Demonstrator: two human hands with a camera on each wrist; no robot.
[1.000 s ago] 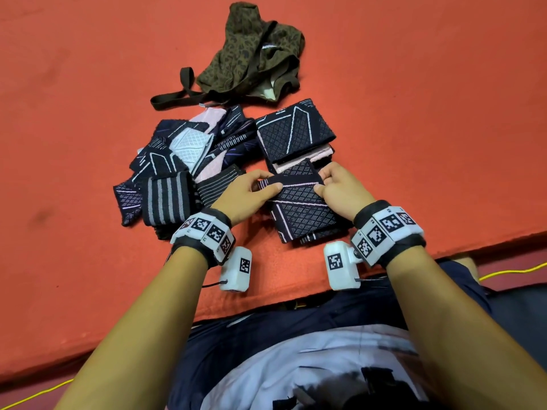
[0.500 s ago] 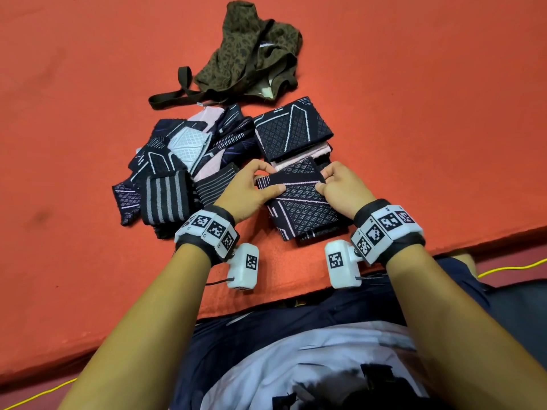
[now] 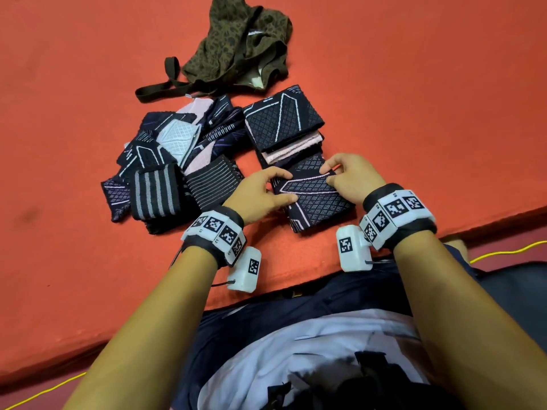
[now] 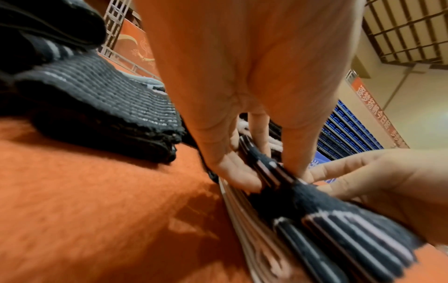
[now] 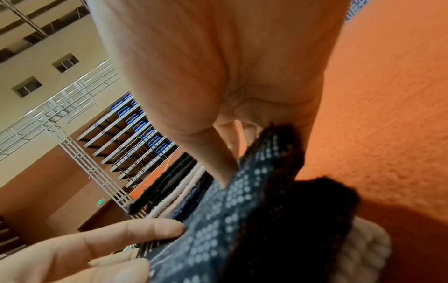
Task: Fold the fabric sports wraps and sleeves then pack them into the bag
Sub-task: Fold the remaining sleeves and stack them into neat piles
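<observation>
A dark navy sleeve with pale diamond lines lies near the front edge of the orange mat. My left hand pinches its left edge and my right hand pinches its right edge, with a folded flap stretched between them. The left wrist view shows my left hand gripping the layered sleeve. In the right wrist view my right hand clamps the dotted sleeve. Just beyond it sits a folded stack, navy over pink. The olive patterned bag lies crumpled at the back.
A loose pile of wraps and sleeves lies left of my hands, with a grey-striped black wrap at its front. The bag's dark strap trails toward the pile. The orange mat ends just before my lap.
Both hands have kept their pinch on the sleeve. The folded flap has been drawn a little nearer over the lower layer, and my left thumb has slid toward me.
</observation>
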